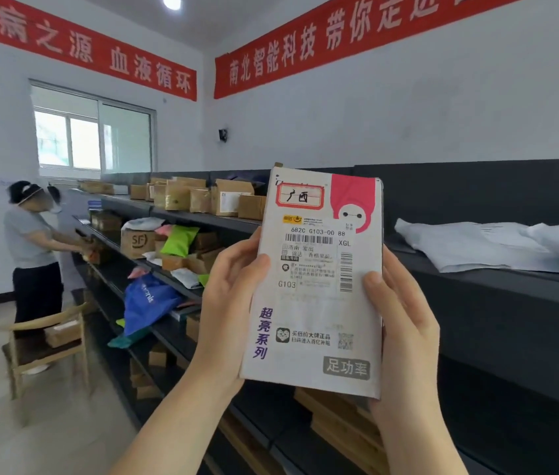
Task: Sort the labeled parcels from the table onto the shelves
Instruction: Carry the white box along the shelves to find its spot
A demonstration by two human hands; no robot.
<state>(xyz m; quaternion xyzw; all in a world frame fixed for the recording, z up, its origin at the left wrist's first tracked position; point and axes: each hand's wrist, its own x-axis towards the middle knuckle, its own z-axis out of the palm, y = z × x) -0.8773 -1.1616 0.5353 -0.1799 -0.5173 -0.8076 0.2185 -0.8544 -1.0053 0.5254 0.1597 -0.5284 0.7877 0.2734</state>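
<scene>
Hands around parcel, shelves behind

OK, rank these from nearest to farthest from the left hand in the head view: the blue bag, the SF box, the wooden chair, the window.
1. Blue bag, on a lower shelf just left of the left hand.
2. SF box, one shelf higher, further along.
3. Wooden chair, on the floor, far left.
4. Window, in the end wall.

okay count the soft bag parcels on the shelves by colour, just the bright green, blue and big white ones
Bright green plastic bag parcel: 1
Blue plastic bag parcel: 1
Big white plastic bag parcels on the right-hand shelf: 2
Total: 4
</scene>
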